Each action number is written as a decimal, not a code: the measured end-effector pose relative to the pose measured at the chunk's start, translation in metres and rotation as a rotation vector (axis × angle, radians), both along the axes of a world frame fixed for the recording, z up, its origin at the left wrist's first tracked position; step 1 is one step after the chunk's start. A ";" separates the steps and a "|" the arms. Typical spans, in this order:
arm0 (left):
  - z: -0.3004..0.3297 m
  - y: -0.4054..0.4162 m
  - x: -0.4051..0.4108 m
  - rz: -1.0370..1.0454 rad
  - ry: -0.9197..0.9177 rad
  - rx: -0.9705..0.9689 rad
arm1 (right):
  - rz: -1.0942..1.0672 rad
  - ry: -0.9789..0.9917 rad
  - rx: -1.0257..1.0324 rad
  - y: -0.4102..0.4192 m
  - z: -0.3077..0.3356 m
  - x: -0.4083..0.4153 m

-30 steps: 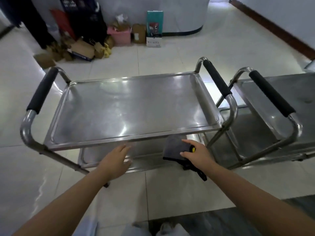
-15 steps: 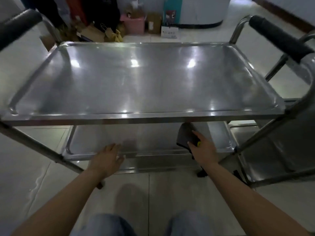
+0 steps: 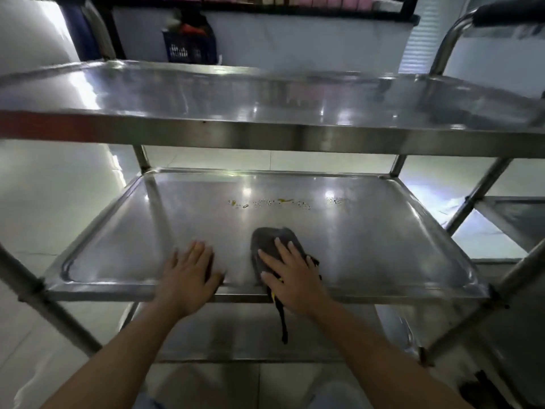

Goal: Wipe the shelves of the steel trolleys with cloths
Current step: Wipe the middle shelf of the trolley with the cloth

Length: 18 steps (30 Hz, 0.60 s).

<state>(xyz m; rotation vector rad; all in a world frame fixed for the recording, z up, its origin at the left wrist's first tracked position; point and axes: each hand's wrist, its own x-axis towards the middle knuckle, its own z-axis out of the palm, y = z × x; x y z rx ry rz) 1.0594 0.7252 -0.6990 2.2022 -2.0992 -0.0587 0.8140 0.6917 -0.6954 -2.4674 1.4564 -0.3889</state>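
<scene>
A steel trolley fills the view, seen from low down. Its top shelf [image 3: 265, 95] runs across above, and the middle shelf [image 3: 368, 231] lies in front of me. A dark grey cloth [image 3: 267, 239] lies on the middle shelf near its front edge, with a black strap [image 3: 282, 320] hanging off it. My right hand [image 3: 290, 276] presses flat on the cloth. My left hand [image 3: 188, 276] rests flat on the bare shelf beside it, fingers spread, holding nothing. A line of small yellowish crumbs and droplets [image 3: 271, 203] sits further back on the shelf.
A lower shelf [image 3: 236, 335] shows beneath my hands. The second trolley [image 3: 513, 214] stands close on the right, with a black-gripped handle [image 3: 507, 10] at top right. A dark blue crate [image 3: 188, 48] stands against the far wall. The floor is pale tile.
My head has dropped much lower, so the middle shelf now faces me. Both hands have moved forward onto that shelf, the right one carrying the cloth onto its surface.
</scene>
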 end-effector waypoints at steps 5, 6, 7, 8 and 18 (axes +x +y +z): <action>0.004 0.000 -0.002 -0.004 -0.003 0.048 | -0.111 0.108 0.003 -0.022 -0.003 -0.048; 0.005 -0.001 -0.003 -0.009 -0.004 0.057 | -0.160 0.132 -0.013 -0.029 -0.002 -0.058; 0.004 -0.001 -0.003 -0.015 -0.003 0.060 | -0.208 0.166 -0.039 -0.038 -0.002 -0.064; 0.003 -0.002 -0.003 -0.019 -0.001 0.055 | -0.252 0.196 -0.056 -0.048 -0.001 -0.065; 0.004 -0.001 0.001 -0.036 0.035 0.036 | 0.061 0.135 -0.066 -0.030 0.007 0.039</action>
